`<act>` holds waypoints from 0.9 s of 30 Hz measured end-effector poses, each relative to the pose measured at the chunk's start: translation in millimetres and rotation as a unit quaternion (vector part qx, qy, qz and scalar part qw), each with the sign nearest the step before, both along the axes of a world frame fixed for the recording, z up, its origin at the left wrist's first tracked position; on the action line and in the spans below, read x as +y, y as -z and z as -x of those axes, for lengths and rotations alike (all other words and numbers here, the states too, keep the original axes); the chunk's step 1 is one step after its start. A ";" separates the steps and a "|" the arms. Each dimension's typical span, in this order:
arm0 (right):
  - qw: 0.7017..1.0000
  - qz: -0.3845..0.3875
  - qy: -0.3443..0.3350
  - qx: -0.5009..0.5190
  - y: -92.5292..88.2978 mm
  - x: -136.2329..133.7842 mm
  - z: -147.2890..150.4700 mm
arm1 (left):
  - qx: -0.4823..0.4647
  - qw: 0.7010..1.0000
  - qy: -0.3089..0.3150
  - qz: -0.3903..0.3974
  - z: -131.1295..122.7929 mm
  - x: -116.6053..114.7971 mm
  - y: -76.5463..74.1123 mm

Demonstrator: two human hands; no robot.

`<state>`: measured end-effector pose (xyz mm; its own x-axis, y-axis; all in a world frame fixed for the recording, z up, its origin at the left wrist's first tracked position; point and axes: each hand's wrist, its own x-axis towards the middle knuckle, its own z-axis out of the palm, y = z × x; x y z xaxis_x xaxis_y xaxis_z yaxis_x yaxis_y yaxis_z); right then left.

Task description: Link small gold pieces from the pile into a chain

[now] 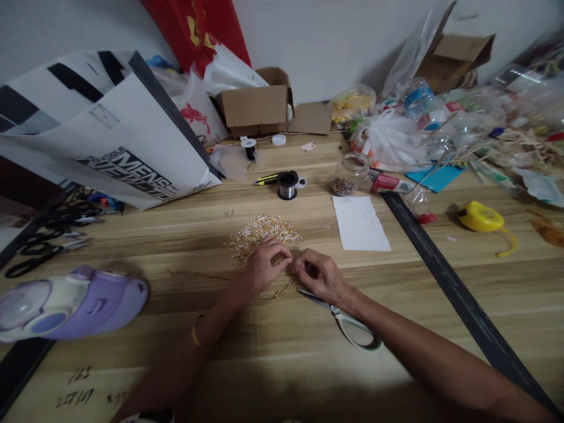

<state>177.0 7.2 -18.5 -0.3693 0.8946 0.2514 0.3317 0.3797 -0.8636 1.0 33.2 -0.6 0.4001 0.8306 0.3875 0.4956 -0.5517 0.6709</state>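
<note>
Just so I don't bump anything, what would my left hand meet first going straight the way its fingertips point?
Most likely your right hand, facing your left hand across a narrow gap, though depth is hard to judge.

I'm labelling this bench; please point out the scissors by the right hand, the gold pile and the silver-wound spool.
Scissors (335,310): head view, on the pivot.
Gold pile (264,228): head view, on its middle.
Silver-wound spool (288,191): head view, on its winding.
</note>
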 end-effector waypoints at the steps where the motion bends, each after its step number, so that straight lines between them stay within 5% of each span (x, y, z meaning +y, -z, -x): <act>1: 1.000 0.000 0.000 -0.002 -0.2 0.2 0.0 | -0.001 1.000 0.002 0.000 0.0 -0.1 0.0; 27: 1.000 0.004 0.007 0.006 -1.9 -0.5 0.5 | 0.008 1.000 -0.001 -0.008 0.5 -0.5 -0.8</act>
<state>176.6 6.8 -16.7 -0.3542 0.9015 0.2488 0.3254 0.3683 -0.8709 0.5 32.7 0.2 0.4043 0.8254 0.3941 0.5078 -0.5609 0.6538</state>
